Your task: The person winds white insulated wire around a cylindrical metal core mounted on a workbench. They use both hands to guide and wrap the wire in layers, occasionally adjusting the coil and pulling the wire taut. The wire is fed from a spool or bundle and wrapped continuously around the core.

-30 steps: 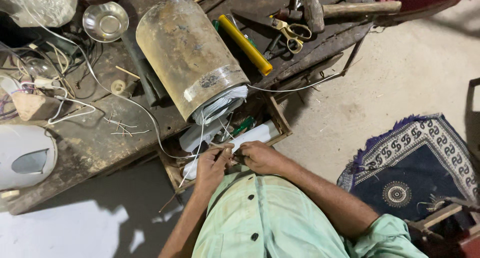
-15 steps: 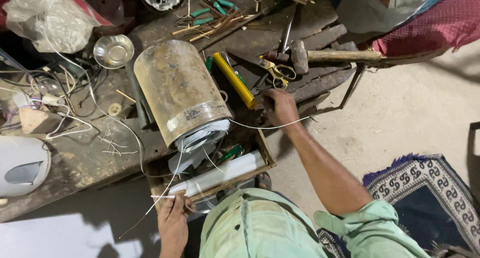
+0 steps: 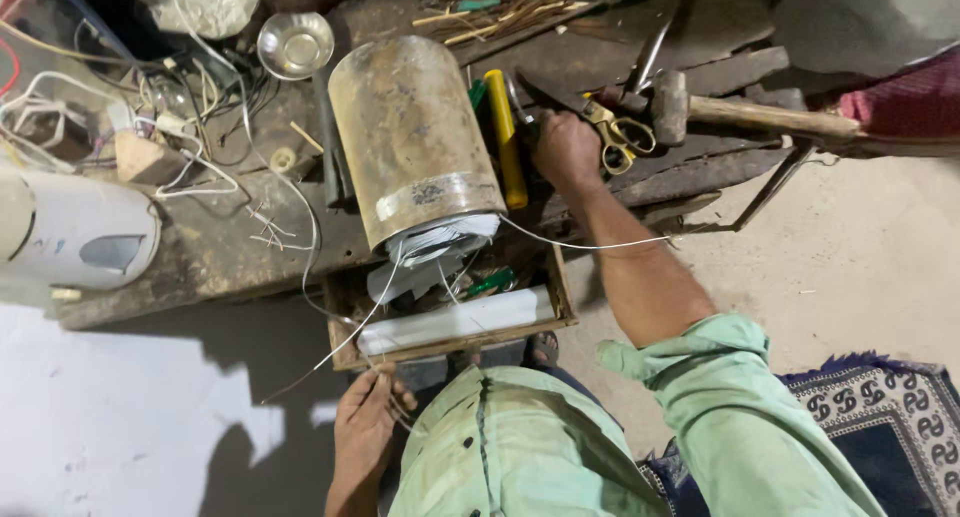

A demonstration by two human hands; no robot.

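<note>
The right hand is stretched out across the dark wooden surface, well away from the body, and sits right at the scissors with the yellow loop handles. The scissors lie with their long axis running from upper left to lower right: the dark blades point left, toward the top of the yellow bar, and the loops lie to the right of the knuckles, just short of the hammer. The fingers are curled down over the blade end, but from here I cannot tell whether they have closed on the scissors or only rest against them.

The left hand is low, close to the lap, well apart from the scissors. Its fingers are pinched together on a thin white wire that runs up and to the right, over the open wooden drawer, toward the mouth of the rusty metal cylinder. That cylinder lies on its side between the 2 hands, its open end facing the person, with white material bulging out of it. Another strand of wire leaves that mouth and passes to the right under the right forearm.

So the right hand is by far the nearer to the scissors, and the held wire lies down and to the left of them, across the drawer.
</note>
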